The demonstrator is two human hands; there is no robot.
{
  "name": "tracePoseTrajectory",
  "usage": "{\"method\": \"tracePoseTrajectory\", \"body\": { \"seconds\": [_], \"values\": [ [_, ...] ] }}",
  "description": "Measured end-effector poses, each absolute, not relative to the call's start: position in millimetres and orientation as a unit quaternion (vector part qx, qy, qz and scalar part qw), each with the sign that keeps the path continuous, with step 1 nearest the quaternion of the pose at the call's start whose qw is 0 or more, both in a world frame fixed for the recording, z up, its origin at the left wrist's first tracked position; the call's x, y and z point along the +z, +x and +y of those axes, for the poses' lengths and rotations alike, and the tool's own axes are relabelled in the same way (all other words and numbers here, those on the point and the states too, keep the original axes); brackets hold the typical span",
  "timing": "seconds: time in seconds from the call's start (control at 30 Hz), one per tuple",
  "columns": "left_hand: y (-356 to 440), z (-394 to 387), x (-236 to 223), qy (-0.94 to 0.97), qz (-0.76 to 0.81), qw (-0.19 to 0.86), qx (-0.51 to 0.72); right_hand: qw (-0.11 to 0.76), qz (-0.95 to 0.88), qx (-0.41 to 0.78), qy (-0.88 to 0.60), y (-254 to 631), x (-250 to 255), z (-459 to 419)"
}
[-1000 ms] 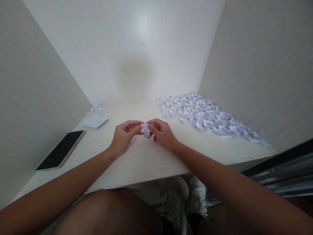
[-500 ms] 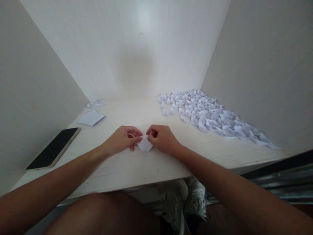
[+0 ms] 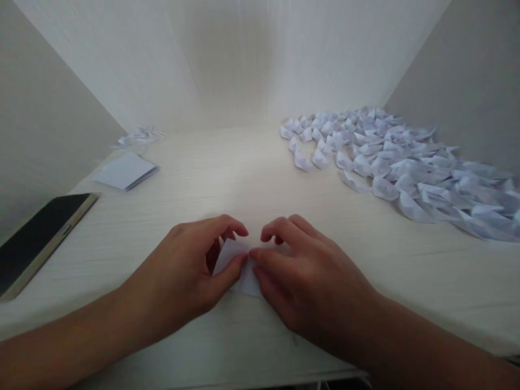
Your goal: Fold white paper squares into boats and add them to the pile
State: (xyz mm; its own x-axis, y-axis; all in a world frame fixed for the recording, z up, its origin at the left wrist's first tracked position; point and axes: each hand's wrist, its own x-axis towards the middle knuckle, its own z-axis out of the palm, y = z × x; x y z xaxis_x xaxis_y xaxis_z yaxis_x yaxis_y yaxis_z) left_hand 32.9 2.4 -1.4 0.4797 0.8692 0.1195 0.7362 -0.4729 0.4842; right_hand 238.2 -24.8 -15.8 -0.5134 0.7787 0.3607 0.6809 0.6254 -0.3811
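Pale walls (image 3: 231,76) stand from ten to two o'clock around a white tabletop (image 3: 211,184); folded papers (image 3: 406,170) heap at two. At six, left hand (image 3: 189,260) and right hand (image 3: 311,271), both curled, touch a paper sheet (image 3: 231,253); whether pinching, I cannot tell.

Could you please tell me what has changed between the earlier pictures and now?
The view has come closer, and the knee is now out of sight. The paper, earlier a small shape, shows wider between the left hand and the right hand, both still touching it. The phone, flat paper stack and folded pieces stayed in place.
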Motion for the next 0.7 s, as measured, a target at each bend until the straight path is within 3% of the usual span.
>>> {"method": "tracePoseTrajectory", "body": {
  "seconds": [0.37,0.7],
  "values": [
    [23,12,7,0.807,0.516,0.242,0.152,0.242,-0.867,0.093,-0.425,237,-16,-27],
    [25,-6,8,0.852,0.477,0.083,0.199,0.229,-0.869,0.074,-0.432,237,-16,-28]
  ]
}}
